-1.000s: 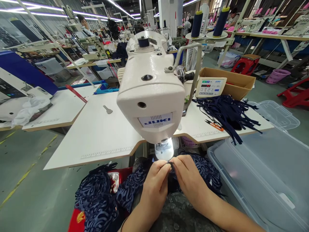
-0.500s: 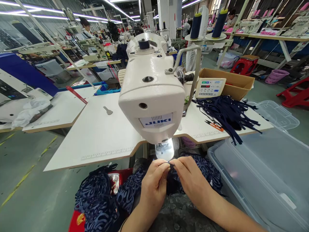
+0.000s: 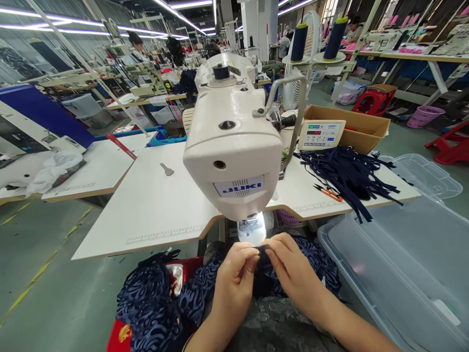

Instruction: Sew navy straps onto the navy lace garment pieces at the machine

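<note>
Just in front of the lit needle area of a white sewing machine (image 3: 234, 142), both hands pinch a dark navy strip of fabric (image 3: 262, 250). My left hand (image 3: 236, 278) grips one end between thumb and forefinger. A short way to the right, my right hand (image 3: 291, 269) is closed on the same strip. Much of the strip is hidden by the fingers. Navy patterned fabric (image 3: 150, 298) lies bunched at the lower left, and more of it shows behind and beneath my hands.
Navy fabric strips (image 3: 348, 171) and orange thread snips (image 3: 330, 194) lie on the white table (image 3: 154, 205), right of the machine. A control panel (image 3: 322, 134) leans by a cardboard box (image 3: 366, 127). A clear plastic bin (image 3: 395, 254) stands at the right; a flat metal piece (image 3: 167, 169) lies left.
The hands have moved slightly apart, so more of the navy strip shows between them. The whole view has shifted a little; both hands still grip the fabric.
</note>
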A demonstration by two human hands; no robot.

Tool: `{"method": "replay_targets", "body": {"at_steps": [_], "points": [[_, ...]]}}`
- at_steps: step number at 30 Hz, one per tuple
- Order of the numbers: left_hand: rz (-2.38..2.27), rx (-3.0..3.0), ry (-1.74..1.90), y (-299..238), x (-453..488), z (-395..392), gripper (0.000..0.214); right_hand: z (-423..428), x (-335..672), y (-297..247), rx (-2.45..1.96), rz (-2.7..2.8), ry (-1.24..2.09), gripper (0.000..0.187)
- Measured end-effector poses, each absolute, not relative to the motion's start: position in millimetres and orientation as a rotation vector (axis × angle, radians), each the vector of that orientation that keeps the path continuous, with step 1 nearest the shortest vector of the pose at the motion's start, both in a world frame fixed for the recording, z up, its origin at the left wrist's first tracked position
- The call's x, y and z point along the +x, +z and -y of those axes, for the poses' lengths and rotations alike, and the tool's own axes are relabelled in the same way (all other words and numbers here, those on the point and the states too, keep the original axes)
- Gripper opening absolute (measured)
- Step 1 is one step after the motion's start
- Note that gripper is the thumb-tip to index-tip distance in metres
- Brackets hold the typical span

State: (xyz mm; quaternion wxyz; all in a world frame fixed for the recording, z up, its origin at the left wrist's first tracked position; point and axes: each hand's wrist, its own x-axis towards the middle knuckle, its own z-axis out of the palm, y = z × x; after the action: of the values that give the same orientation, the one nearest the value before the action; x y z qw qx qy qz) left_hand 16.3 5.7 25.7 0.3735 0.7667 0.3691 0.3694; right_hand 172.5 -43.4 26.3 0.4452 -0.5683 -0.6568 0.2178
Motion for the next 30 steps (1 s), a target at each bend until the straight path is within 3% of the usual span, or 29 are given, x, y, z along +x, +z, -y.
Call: {"method": "replay_targets", "body": {"at_steps": [4,9,14,19,22,26,30], "points": [[-0.972,1.722,0.813,29,13,-9,0.013,37,187,28,-1.41,1.53,0.564,0.019],[-0.908,1.485,0.732,34,11,-9,0.018,-2,242,-5,-1.745,1.52,0.132,0.026],[-0.797,1.343,0.749,31,9,-7,0.019,-50,300,-44,-1.83,1.469,0.053,0.025],[-0.79,1.317,0.754,31,9,-7,0.019,-46,293,-23,-1.765,1.458,0.065,0.024],[-0.84,1.401,0.727,34,13,-6,0.019,-10,257,9,-1.643,1.592,0.245,0.028],[-0.85,1.534,0.706,37,16,-4,0.016,31,215,38,-1.356,1.793,0.899,0.012],[-0.83,1.429,0.648,32,15,-4,0.019,37,208,30,-1.328,1.508,1.165,0.027]]}}
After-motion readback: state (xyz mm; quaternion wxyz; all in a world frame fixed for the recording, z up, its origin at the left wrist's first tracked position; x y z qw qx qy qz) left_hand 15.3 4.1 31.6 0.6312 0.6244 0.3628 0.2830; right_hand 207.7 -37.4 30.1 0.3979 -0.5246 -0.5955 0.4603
